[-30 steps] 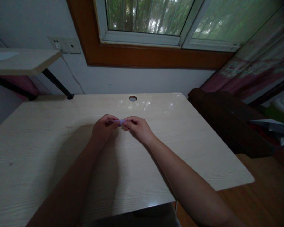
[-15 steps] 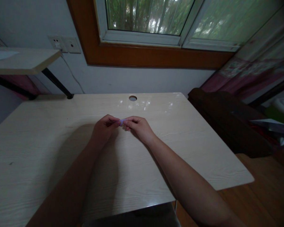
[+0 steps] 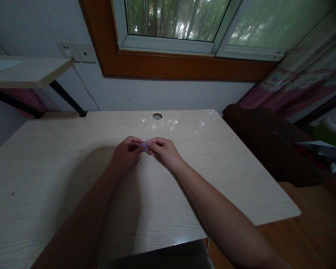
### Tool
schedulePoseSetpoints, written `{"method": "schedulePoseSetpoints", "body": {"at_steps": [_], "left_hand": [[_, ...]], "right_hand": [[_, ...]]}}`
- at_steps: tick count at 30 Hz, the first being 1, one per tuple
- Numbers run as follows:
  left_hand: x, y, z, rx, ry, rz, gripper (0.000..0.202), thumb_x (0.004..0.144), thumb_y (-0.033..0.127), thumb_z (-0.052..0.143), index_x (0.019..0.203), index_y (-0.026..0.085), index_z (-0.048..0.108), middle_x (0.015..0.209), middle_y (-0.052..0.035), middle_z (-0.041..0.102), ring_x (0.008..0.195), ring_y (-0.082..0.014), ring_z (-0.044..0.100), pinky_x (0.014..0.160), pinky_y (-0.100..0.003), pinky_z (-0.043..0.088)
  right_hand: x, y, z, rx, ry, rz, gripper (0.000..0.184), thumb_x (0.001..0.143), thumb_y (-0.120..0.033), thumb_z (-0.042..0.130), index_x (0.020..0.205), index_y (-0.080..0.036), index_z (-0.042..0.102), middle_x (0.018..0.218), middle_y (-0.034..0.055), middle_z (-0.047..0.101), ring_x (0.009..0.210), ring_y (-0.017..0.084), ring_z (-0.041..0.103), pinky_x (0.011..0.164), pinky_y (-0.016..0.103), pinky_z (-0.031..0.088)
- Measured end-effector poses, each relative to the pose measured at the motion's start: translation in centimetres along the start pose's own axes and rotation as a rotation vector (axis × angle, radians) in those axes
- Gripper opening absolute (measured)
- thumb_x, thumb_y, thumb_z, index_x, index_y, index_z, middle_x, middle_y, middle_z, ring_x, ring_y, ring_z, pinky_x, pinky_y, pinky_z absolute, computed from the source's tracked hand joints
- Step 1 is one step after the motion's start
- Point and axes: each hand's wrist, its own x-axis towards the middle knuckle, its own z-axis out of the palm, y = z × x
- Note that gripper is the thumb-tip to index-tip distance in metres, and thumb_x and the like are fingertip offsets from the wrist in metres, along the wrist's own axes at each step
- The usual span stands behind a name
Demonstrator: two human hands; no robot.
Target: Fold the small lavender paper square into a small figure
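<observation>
My left hand [image 3: 125, 152] and my right hand [image 3: 162, 150] meet over the middle of a pale wooden desk [image 3: 58, 179]. Both pinch a tiny pale purple piece [image 3: 144, 145] between their fingertips. Only a sliver of it shows, and I cannot make out what it is. Fingers of both hands are curled and pressed together around it, resting on or just above the desk top.
A round cable hole [image 3: 157, 116] sits near the desk's far edge. A shelf [image 3: 28, 71] juts out at the left, with wall sockets [image 3: 75, 53] beside it. A dark chair [image 3: 271, 144] stands right of the desk, below a window [image 3: 201, 22].
The hands stay pinched together in nearly the same spot. The fingertips have shifted slightly on the small purple piece.
</observation>
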Motion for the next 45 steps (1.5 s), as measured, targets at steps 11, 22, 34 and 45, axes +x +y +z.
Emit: {"method": "schedulePoseSetpoints", "body": {"at_steps": [11,22,34,45], "left_hand": [[0.01,0.35,0.08,-0.060,-0.017,-0.050,0.035,0.071,0.041,0.078,0.094,0.020,0.061,0.079,-0.0013,0.072,0.074,-0.0172,0.069,0.073,-0.030,0.052],[-0.12,0.26,0.20,-0.079,-0.065,-0.063,0.033,0.072,0.039,0.077,0.094,0.019,0.061,0.079,-0.0022,0.072,0.075,-0.0172,0.069,0.073,-0.031,0.053],[-0.06,0.36,0.02,-0.057,-0.162,-0.092,0.036,0.070,0.031,0.078,0.099,0.020,0.060,0.080,-0.0010,0.072,0.074,-0.0169,0.068,0.069,-0.028,0.049],[-0.15,0.64,0.19,-0.102,-0.164,-0.098,0.034,0.072,0.031,0.076,0.100,0.020,0.060,0.072,0.0022,0.066,0.066,-0.0140,0.062,0.063,-0.025,0.044]], "right_hand": [[-0.17,-0.30,0.40,-0.040,0.012,-0.006,0.028,0.073,-0.043,0.074,0.079,-0.015,0.071,0.064,0.0009,0.062,0.057,0.010,0.050,0.057,0.025,0.040],[-0.16,0.24,0.12,-0.071,0.035,-0.013,0.025,0.073,-0.042,0.074,0.073,-0.017,0.068,0.065,0.0005,0.064,0.052,0.009,0.044,0.051,0.024,0.033],[-0.44,-0.35,0.26,-0.095,0.005,-0.006,0.022,0.073,-0.038,0.074,0.070,-0.017,0.068,0.069,0.0041,0.069,0.063,0.013,0.057,0.061,0.028,0.042],[-0.48,-0.03,0.08,-0.149,0.019,-0.017,0.026,0.077,-0.043,0.069,0.072,-0.017,0.070,0.061,0.0006,0.061,0.054,0.010,0.046,0.052,0.025,0.034]]}}
